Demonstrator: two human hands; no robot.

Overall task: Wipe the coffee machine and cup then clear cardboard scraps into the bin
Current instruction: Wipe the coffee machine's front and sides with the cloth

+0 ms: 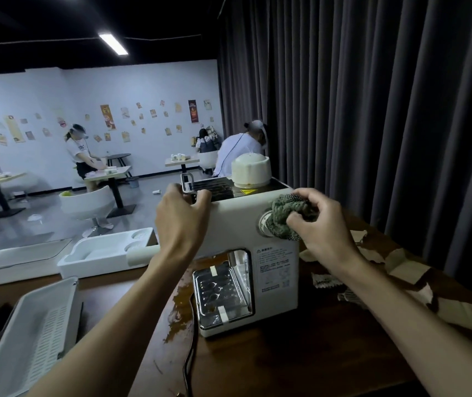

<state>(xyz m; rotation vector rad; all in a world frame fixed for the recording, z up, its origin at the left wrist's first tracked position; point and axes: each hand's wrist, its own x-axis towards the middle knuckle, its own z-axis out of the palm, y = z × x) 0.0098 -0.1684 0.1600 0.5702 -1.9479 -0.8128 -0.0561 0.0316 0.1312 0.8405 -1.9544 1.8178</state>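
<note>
A white coffee machine (pixel 240 224) stands on the dark wooden table (pixel 300 362), its metal drip tray (pixel 219 290) facing me. My left hand (pixel 182 219) grips the machine's top left corner, fingers curled over the edge by the top grille. My right hand (pixel 319 222) holds a bunched green cloth (pixel 283 216) and presses it against the round dial on the machine's upper front. A white cup (pixel 250 170) sits upside down on the machine's top. Torn cardboard scraps (pixel 406 270) lie on the table to the right. No bin is visible near me.
A black power cord (pixel 190 353) runs from the machine toward me beside a brown spill (pixel 180 305). White foam packaging (pixel 100 253) lies left of the machine and a white slotted tray (pixel 28 336) at the near left. A dark curtain (pixel 372 110) hangs behind; people work at far tables.
</note>
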